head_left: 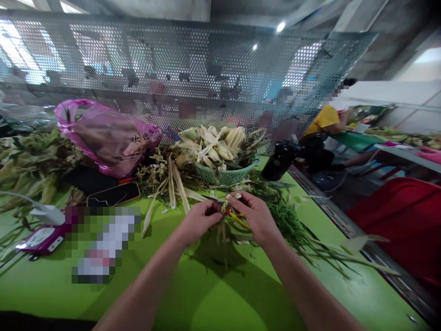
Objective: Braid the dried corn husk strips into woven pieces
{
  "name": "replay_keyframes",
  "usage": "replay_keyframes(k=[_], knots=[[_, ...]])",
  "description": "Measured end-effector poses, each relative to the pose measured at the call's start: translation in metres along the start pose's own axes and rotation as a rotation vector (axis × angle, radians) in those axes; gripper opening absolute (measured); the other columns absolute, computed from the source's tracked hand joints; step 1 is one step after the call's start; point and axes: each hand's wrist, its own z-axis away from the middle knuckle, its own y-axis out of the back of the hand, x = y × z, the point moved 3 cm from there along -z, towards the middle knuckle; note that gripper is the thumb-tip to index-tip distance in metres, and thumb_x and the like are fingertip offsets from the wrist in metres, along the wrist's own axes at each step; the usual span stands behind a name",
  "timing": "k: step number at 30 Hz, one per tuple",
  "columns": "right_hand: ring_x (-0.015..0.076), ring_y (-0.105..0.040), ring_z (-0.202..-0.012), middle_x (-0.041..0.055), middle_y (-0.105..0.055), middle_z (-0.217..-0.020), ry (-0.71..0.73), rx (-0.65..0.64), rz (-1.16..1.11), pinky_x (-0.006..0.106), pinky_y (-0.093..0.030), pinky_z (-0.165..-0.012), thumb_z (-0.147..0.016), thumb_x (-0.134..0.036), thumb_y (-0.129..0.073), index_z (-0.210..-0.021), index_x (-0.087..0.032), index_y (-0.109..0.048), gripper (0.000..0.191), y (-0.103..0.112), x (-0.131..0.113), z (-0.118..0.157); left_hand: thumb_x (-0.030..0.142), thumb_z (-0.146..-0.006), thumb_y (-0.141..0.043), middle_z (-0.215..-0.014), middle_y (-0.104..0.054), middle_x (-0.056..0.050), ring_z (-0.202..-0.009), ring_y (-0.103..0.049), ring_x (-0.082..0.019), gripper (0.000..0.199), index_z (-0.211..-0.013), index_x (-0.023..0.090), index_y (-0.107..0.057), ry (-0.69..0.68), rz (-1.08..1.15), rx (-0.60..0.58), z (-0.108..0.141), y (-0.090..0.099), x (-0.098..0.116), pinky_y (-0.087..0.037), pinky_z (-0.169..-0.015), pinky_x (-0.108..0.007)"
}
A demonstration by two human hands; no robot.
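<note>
Over the middle of the green table, both hands are closed around a small knotted piece of pale dried husk, with thin ends dangling beneath it. My left hand pinches its left side between thumb and fingers. My right hand grips the upper right part, its thumb resting against the husk. A yellow loop with a bit of red shows beside the right fingers; whether it is held or lies behind them I cannot tell. Loose husk strips lie beyond the left hand.
A green basket heaped with husks stands behind the hands. Left are a pink plastic bag, a phone and a purple power strip. Green stems and a black bottle are right. A person in yellow sits farther off.
</note>
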Motion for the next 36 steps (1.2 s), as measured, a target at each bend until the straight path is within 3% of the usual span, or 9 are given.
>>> replay_keyframes(k=[5, 14, 17, 21, 26, 30, 36], knots=[[0.0098, -0.041, -0.054, -0.0038, -0.049, -0.060, 0.011, 0.007, 0.073, 0.022, -0.033, -0.052, -0.075, -0.049, -0.066, -0.071, -0.017, -0.059, 0.033, 0.002, 0.002, -0.001, 0.015, -0.071, -0.059, -0.075, -0.059, -0.001, -0.068, -0.051, -0.012, 0.022, -0.093, 0.013, -0.061, -0.017, -0.065, -0.020, 0.000, 0.000, -0.001, -0.039, -0.064, -0.023], [0.0093, -0.041, -0.049, -0.0015, -0.052, -0.058, -0.134, -0.144, 0.061, 0.023, -0.031, -0.047, -0.069, -0.053, -0.070, -0.073, -0.015, -0.062, 0.039, -0.002, 0.008, 0.000, 0.011, -0.070, -0.050, -0.070, -0.058, 0.001, -0.071, -0.051, -0.013, 0.014, -0.073, 0.016, -0.062, -0.221, -0.329, -0.046, -0.001, 0.002, -0.005, -0.037, -0.066, -0.022], [0.0102, -0.043, -0.050, -0.0008, -0.055, -0.059, -0.111, -0.113, 0.077, 0.023, -0.033, -0.048, -0.068, -0.056, -0.069, -0.073, -0.015, -0.063, 0.042, 0.001, 0.007, -0.001, 0.018, -0.074, -0.054, -0.076, -0.062, -0.001, -0.071, -0.053, -0.014, 0.013, -0.083, 0.016, -0.064, -0.183, -0.328, -0.060, -0.001, 0.002, -0.005, -0.039, -0.066, -0.023], [0.0122, -0.045, -0.055, -0.0006, -0.055, -0.060, -0.024, -0.054, 0.160, 0.024, -0.034, -0.050, -0.069, -0.059, -0.066, -0.073, -0.017, -0.063, 0.043, 0.004, 0.007, -0.002, 0.032, -0.075, -0.062, -0.092, -0.066, -0.006, -0.078, -0.056, -0.017, 0.031, -0.101, 0.015, -0.063, -0.117, -0.245, -0.082, 0.001, 0.002, 0.000, -0.042, -0.070, -0.026], [0.0104, -0.039, -0.054, -0.0034, -0.047, -0.057, 0.031, -0.029, 0.222, 0.023, -0.030, -0.050, -0.075, -0.055, -0.062, -0.069, -0.017, -0.058, 0.039, 0.003, 0.005, -0.001, 0.033, -0.078, -0.060, -0.082, -0.062, -0.004, -0.073, -0.054, -0.014, 0.021, -0.088, 0.015, -0.061, -0.119, -0.172, 0.068, 0.002, 0.006, 0.007, -0.041, -0.068, -0.025], [0.0097, -0.035, -0.055, -0.0041, -0.043, -0.059, 0.067, -0.041, 0.258, 0.023, -0.028, -0.051, -0.077, -0.050, -0.062, -0.068, -0.017, -0.056, 0.035, 0.000, 0.002, 0.000, 0.030, -0.078, -0.058, -0.072, -0.058, 0.000, -0.068, -0.050, -0.013, 0.014, -0.079, 0.016, -0.061, -0.135, -0.177, 0.114, 0.002, 0.007, 0.007, -0.037, -0.065, -0.024], [0.0108, -0.038, -0.057, -0.0027, -0.047, -0.061, 0.122, -0.058, 0.338, 0.023, -0.031, -0.052, -0.079, -0.049, -0.059, -0.072, -0.016, -0.061, 0.034, -0.005, -0.004, 0.003, 0.034, -0.077, -0.057, -0.065, -0.054, 0.001, -0.060, -0.049, -0.010, 0.020, -0.072, 0.015, -0.056, 0.135, 0.164, 0.058, 0.005, 0.004, 0.002, -0.038, -0.061, -0.023]])
